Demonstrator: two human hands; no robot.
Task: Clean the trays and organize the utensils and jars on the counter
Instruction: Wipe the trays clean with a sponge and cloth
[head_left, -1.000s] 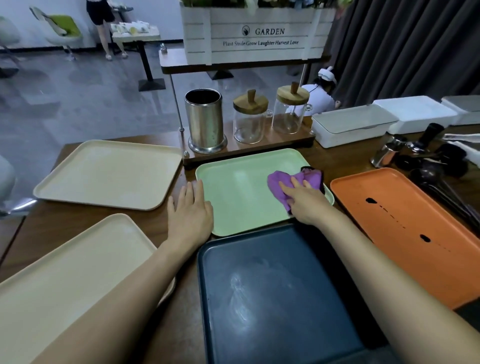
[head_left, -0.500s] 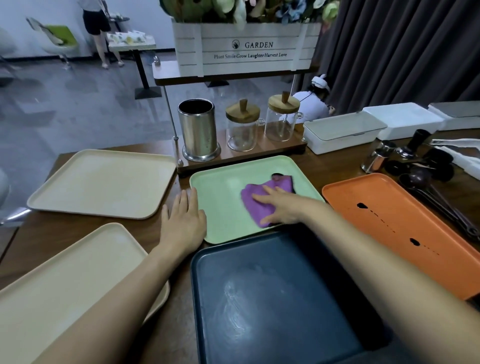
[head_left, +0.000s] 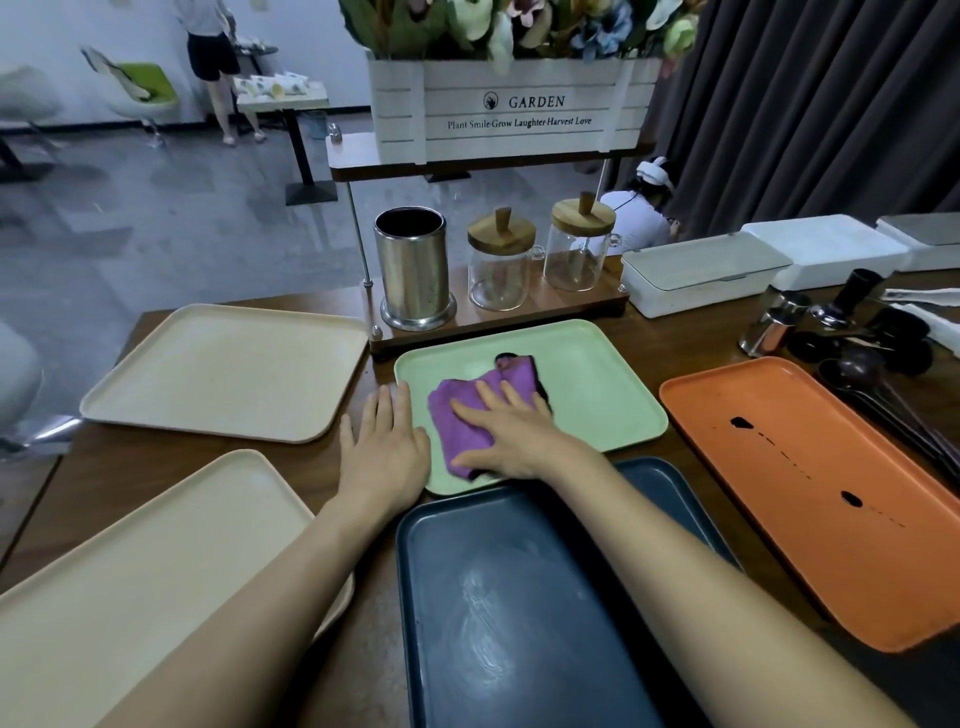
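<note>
Centrally, on the counter (head_left: 691, 340): green tray (head_left: 597, 395), flat, long axis left to right, right end slightly farther away. On its left half, purple cloth (head_left: 460, 421), crumpled, long axis from near left to far right. Right hand (head_left: 511, 441) laid flat on the cloth, fingers straight and slightly spread, pressing, not gripping. Left hand (head_left: 384, 447) flat on the counter just left of the tray, fingers straight and together, pointing away, tips at the rim; contact uncertain.

Trays, five in all:
- one green
- one dark blue tray (head_left: 519, 597), nearest, just beside the green tray's near edge, pale smears on it, right forearm across its far corner
- one orange tray (head_left: 810, 545) at right, long axis from far left to near right, two dark blots (head_left: 742, 422) on it
- two beige: far beige tray (head_left: 228, 374) and near beige tray (head_left: 130, 571), the latter partly under the left forearm

Behind the green tray, on a wooden stand (head_left: 519, 317):
- one steel canister (head_left: 414, 270)
- two glass jars with wooden lids, left jar (head_left: 501, 270) and right jar (head_left: 579, 254)

Above these, white planter (head_left: 514, 111) marked GARDEN. At far right, white boxes (head_left: 701, 275), steel pitcher (head_left: 774, 325) and dark ladles (head_left: 862, 374) in a heap, number not countable.
</note>
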